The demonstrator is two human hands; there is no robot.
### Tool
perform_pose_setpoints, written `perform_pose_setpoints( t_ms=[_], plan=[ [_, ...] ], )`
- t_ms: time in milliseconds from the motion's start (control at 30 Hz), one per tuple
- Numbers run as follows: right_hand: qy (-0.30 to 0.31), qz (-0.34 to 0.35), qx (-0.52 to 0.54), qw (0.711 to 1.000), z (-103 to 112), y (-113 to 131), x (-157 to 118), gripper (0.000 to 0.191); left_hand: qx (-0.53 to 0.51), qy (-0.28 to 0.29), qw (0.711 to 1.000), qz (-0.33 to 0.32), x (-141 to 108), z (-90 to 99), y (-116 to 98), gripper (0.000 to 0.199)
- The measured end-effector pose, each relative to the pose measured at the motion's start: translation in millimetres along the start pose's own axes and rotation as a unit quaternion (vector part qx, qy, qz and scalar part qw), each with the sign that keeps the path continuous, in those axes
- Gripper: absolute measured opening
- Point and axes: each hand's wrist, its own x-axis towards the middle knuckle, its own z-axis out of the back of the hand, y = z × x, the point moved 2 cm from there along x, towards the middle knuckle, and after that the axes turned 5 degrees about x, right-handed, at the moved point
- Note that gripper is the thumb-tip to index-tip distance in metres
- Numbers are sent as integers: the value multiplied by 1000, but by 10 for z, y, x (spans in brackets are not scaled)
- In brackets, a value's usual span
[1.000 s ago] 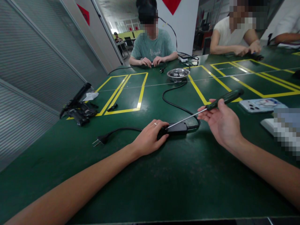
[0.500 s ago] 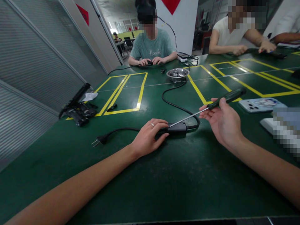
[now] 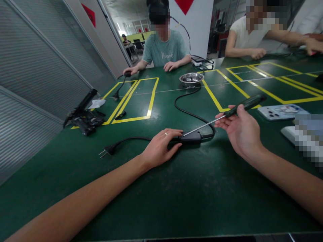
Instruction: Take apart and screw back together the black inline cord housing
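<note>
A black power adapter (image 3: pixel 191 137) lies on the green table in front of me, with a cord leaving each end. My left hand (image 3: pixel 163 146) grips its left end between thumb and fingers, hiding that part. In my right hand (image 3: pixel 242 131) is a long screwdriver (image 3: pixel 246 103), held by its dark handle. The thin shaft slants down to the left, and its tip meets the adapter close to my left fingertips. What exactly the tip touches is too small to tell. The left cord ends in a two-pin plug (image 3: pixel 109 150).
A metal bowl (image 3: pixel 191 79) with small pieces inside stands farther back. Black bagged parts (image 3: pixel 84 119) and a small black piece (image 3: pixel 120 115) lie left. A phone (image 3: pixel 282 112) and a white object (image 3: pixel 290 136) are at right. Two people sit across the table.
My hands, the screwdriver and the adapter stay almost still. Across the table, one person has moved a black corded object to the left; the other person's arm now reaches farther right.
</note>
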Motion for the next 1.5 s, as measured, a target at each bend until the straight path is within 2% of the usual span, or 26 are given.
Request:
perform_pose_setpoints(
  t_ms=[500,633,733,900,967,1100,1200,1367,1500],
  plan=[
    [1,21,6,1000,5,9,10,27,9,19,1000,-1,8,6,-12,20],
    [29,26,-9,999,-32,31,-18,27,21,34,999,28,16,1,-2,32],
    [62,59,-59,995,-83,84,-84,22,29,68,995,60,24,-10,1,39],
    [139,148,-192,960,-176,141,-278,11,25,84,994,71,35,-2,-11,39],
    [130,159,-183,961,-178,134,-317,11,24,84,993,74,35,0,-12,38],
    [59,198,-95,974,-131,143,-263,8,22,84,993,77,33,-8,-10,38],
    [30,211,-58,975,-105,161,-191,6,25,84,993,75,33,-13,-9,39],
    [48,194,-34,979,-114,143,-198,7,24,88,993,74,35,-7,-13,39],
    [84,215,-63,971,-142,159,-271,9,24,88,993,73,35,-1,-11,39]
  ],
)
